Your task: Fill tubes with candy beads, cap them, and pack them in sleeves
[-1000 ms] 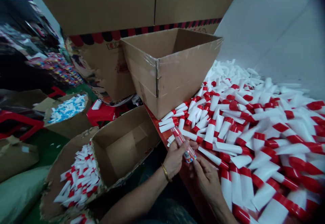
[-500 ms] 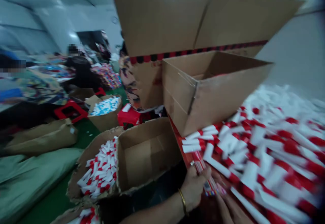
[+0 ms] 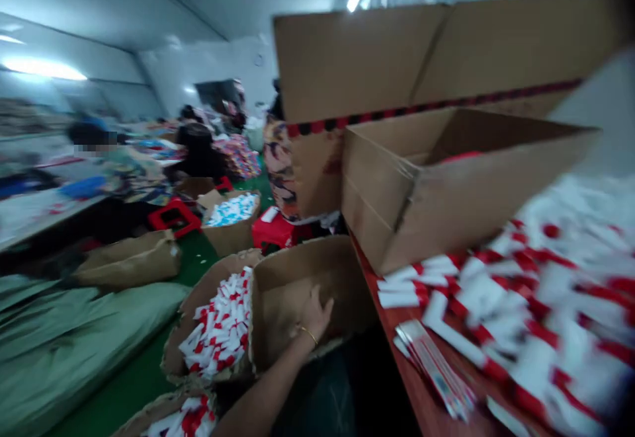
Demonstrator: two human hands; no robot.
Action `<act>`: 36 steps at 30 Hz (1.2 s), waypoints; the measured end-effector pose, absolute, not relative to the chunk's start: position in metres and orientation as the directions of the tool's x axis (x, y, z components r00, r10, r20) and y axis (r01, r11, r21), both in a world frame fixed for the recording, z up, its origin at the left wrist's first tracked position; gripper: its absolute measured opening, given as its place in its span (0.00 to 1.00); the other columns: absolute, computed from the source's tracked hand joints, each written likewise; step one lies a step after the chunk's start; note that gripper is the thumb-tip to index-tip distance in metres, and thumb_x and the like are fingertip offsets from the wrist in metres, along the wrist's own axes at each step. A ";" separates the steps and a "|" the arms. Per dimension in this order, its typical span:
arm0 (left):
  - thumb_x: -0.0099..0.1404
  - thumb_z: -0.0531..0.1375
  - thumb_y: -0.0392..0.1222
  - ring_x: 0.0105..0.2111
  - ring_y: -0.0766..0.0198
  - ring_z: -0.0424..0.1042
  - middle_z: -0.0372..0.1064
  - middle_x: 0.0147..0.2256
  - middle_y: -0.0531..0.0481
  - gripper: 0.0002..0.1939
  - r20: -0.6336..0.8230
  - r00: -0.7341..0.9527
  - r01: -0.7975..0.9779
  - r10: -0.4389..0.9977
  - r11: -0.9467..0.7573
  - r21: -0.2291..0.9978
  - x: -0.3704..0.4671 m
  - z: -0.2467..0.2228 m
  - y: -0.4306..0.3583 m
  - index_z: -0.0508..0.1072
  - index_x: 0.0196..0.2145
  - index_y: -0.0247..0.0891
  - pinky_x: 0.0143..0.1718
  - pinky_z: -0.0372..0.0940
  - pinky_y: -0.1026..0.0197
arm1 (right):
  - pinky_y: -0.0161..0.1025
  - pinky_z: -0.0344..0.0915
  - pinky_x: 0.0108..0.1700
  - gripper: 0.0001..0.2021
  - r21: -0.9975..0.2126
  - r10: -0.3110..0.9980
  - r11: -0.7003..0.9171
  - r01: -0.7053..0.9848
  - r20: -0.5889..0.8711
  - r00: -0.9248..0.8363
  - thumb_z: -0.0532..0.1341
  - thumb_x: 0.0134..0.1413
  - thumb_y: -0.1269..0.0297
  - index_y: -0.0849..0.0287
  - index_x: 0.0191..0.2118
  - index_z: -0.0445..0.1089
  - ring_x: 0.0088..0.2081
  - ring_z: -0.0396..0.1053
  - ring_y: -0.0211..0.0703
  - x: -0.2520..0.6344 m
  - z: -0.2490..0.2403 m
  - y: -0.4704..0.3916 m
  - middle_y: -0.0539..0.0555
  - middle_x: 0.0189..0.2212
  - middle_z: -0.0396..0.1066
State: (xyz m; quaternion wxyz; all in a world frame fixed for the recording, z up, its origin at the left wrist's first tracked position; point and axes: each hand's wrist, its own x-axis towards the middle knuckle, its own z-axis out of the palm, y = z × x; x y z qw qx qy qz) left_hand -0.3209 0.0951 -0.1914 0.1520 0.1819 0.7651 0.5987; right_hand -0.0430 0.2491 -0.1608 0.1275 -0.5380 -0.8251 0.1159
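My left hand, with a gold bracelet on the wrist, reaches over the open cardboard box beside the table. Its thumb and a finger are apart, and I see nothing held in it. On the red table edge lies a flat bundle of thin striped sticks with coloured ends, apart from the hand; whether it is wrapped I cannot tell. A heap of white-and-red folded pieces covers the table to its right. My right hand is out of view.
A tall carton stands on the table, a larger carton behind it. At left is a torn box of small white-and-red pieces. Farther off are a box of blue-and-white pieces, red stools, a green sack and seated people.
My left hand has let go of the striped bundle, which now lies on the table, and has moved left over the box. My right hand has left the view. The camera has turned left.
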 end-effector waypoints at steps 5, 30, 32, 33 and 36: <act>0.56 0.59 0.45 0.55 0.54 0.56 0.68 0.47 0.47 0.08 -0.004 -0.544 0.225 0.839 0.150 0.963 -0.239 -0.163 0.137 0.75 0.34 0.45 0.59 0.40 0.51 | 0.45 0.62 0.26 0.19 0.009 0.915 0.327 0.945 -0.254 -0.314 0.48 0.52 0.69 0.64 0.48 0.68 0.27 0.71 0.53 0.019 -0.132 0.216 0.61 0.25 0.71; 0.56 0.60 0.45 0.54 0.55 0.60 0.69 0.48 0.45 0.06 0.004 -0.365 0.412 0.931 0.157 0.898 -0.192 -0.136 0.184 0.76 0.28 0.43 0.58 0.38 0.44 | 0.34 0.57 0.22 0.19 -0.913 0.951 -0.192 0.360 -0.264 -0.162 0.64 0.40 0.49 0.63 0.31 0.69 0.20 0.59 0.37 -0.039 -0.105 0.204 0.48 0.17 0.64; 0.56 0.60 0.44 0.54 0.55 0.61 0.68 0.48 0.46 0.06 0.002 -0.347 0.382 0.938 0.140 0.913 -0.189 -0.129 0.184 0.77 0.28 0.43 0.59 0.38 0.45 | 0.34 0.58 0.24 0.19 -0.940 0.945 -0.217 0.264 -0.271 -0.186 0.65 0.38 0.52 0.64 0.32 0.71 0.22 0.61 0.38 -0.049 -0.108 0.206 0.49 0.20 0.67; 0.56 0.60 0.44 0.54 0.55 0.61 0.68 0.48 0.46 0.06 0.005 -0.338 0.375 0.941 0.130 0.918 -0.187 -0.126 0.183 0.77 0.28 0.44 0.59 0.38 0.45 | 0.34 0.58 0.25 0.18 -0.949 0.949 -0.223 0.222 -0.264 -0.172 0.65 0.37 0.53 0.64 0.31 0.71 0.23 0.61 0.38 -0.052 -0.109 0.206 0.50 0.21 0.67; 0.55 0.60 0.46 0.53 0.54 0.61 0.67 0.50 0.45 0.09 0.080 -0.381 0.400 0.921 0.086 0.912 -0.185 -0.120 0.177 0.76 0.33 0.43 0.58 0.43 0.47 | 0.34 0.59 0.25 0.16 -0.961 0.962 -0.249 0.123 -0.260 -0.083 0.66 0.34 0.55 0.64 0.27 0.69 0.22 0.61 0.37 -0.057 -0.109 0.208 0.49 0.19 0.67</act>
